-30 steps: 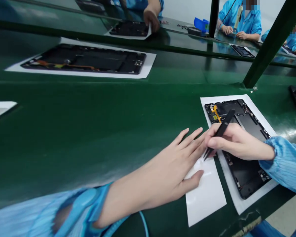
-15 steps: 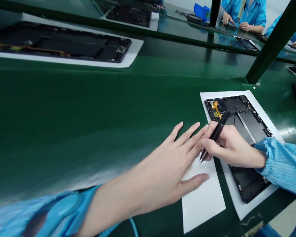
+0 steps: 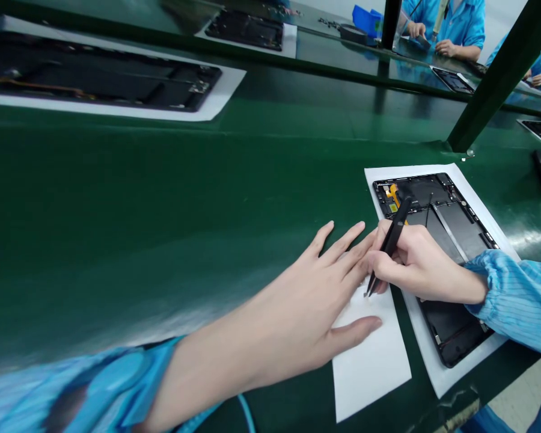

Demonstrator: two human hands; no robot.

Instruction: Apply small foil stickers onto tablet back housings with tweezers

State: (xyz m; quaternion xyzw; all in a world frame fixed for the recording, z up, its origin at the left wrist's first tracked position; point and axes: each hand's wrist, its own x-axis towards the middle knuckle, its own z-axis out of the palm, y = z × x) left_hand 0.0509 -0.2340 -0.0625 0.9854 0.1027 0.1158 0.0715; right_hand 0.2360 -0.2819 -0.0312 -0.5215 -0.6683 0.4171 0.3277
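The right hand [image 3: 417, 261] is holding black tweezers [image 3: 391, 243], tips pointing near-left, while the open left hand [image 3: 293, 307] is lying on white paper [image 3: 369, 367] beside a tablet frame [image 3: 451, 325].

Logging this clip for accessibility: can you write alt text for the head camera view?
A right hand holds black tweezers, tips down at a white paper sheet under the left hand, beside an open black tablet chassis on a larger white sheet. The sheets lie on a green workbench; a co-worker in blue sits farther along.
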